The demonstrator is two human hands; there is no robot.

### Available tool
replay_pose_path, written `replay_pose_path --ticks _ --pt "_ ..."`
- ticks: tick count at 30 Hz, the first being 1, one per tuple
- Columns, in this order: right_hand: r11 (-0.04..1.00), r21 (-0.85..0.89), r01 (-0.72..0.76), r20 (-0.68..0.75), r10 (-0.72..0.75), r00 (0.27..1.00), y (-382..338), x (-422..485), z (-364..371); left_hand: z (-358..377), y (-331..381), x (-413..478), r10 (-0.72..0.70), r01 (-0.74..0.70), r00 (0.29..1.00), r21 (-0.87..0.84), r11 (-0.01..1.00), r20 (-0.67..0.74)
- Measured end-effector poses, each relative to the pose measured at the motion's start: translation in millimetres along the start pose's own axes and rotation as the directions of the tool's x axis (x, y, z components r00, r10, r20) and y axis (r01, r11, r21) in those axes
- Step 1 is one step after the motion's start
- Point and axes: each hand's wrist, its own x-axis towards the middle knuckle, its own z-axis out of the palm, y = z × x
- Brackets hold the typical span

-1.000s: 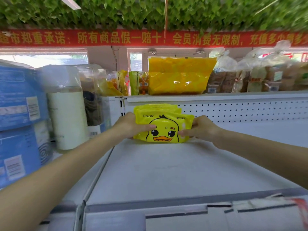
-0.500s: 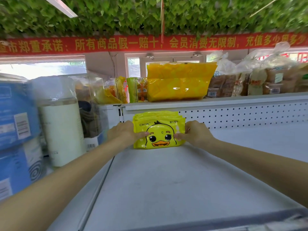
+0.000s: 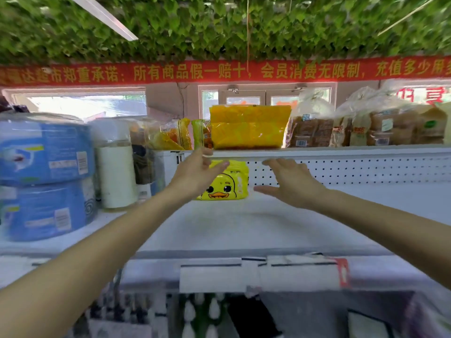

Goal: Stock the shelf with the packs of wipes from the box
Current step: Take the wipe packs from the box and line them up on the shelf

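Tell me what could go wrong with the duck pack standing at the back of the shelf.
The pack of wipes stands on edge on the shelf with nothing gripping it, so it could tip forward. The left hand, open close in front of it, might knock it over.

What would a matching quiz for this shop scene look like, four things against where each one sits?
Things:
1. yellow duck wipes pack
2. blue wrapped packs
3. bagged bread
4. red banner

Places:
A. top shelf, right side
B. just under the leafy ceiling
C. far left, stacked in two tiers
D. back of the white shelf, in front of the pegboard

Pairs: 1-D, 2-C, 3-A, 4-B.
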Motion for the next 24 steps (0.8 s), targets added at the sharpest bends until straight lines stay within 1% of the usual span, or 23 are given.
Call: replay_pose_path --ticks 1,3,7,10,13,15,17,19,21,22,24 --pt "0.999 0.04 0.014 -0.014 -0.014 1.0 2 -15 -10 2 12 -15 0.005 -0.007 1.0 -0.065 0.998 -0.03" --pt "0.995 0.093 0.034 -0.028 -0.032 0.999 10 -47 -28 7 33 -48 0.009 -0.017 0.998 -0.128 0.992 -0.065" --pt "0.982 0.151 0.116 -0.08 -0.105 0.991 30 -125 -49 27 69 -132 0.063 -0.069 0.994 -0.068 0.995 -0.086" --pt "0.97 0.2 0.139 -0.047 -0.132 0.99 45 -189 -53 54 93 -194 0.08 -0.082 0.996 -0.076 0.994 -0.027" --pt "0.965 0.203 0.166 0.037 -0.177 0.983 57 -252 -50 84 110 -245 0.117 -0.117 0.991 -0.006 0.993 0.07" --pt "0.97 0.167 0.176 0.146 -0.201 0.969 66 -288 -40 106 114 -274 0.116 -0.121 0.983 0.021 0.992 0.143" --pt "0.973 0.128 0.192 0.251 -0.219 0.943 77 -318 -25 131 109 -300 0.084 -0.092 0.973 0.027 0.995 0.215" --pt "0.973 0.114 0.201 0.325 -0.227 0.918 88 -342 -3 158 95 -325 0.046 -0.067 0.948 0.056 0.996 0.315" --pt "0.978 0.128 0.166 0.399 -0.204 0.894 97 -366 25 187 76 -348 0.006 -0.059 0.897 0.108 0.992 0.441" --pt "0.98 0.152 0.125 0.436 -0.181 0.882 101 -379 41 202 65 -359 -0.023 -0.046 0.862 0.123 0.991 0.507" --pt "0.972 0.236 -0.011 0.518 -0.116 0.848 107 -409 76 233 42 -379 -0.088 0.007 0.777 0.132 0.991 0.624"
